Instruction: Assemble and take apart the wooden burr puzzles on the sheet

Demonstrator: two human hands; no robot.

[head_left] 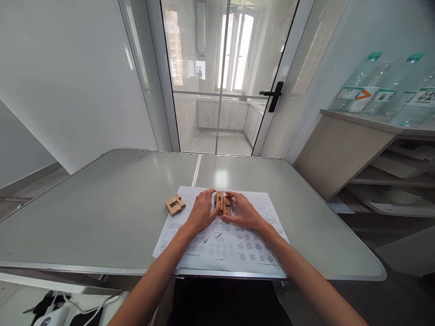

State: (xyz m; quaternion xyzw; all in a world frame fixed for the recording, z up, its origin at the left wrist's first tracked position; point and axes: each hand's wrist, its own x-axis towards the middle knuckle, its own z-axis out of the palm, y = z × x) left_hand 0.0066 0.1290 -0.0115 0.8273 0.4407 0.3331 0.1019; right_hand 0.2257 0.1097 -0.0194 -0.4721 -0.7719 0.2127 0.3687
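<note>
Wood pieces (219, 197) sit between your hands, over the sheet (217, 266), long axis running away from you; neither hand is nearer. Your left hand (203, 210), part-curled, grips the left side; your right hand (242, 210) spans the right side, thumb to fingers. Pressure: can't tell. Sheet print too small to read. Bottle labels (350, 93): orange chevron, no legible brand.

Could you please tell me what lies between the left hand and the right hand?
In the head view, wooden pieces lie between the left hand and the right hand, with printed paper beneath.
</note>
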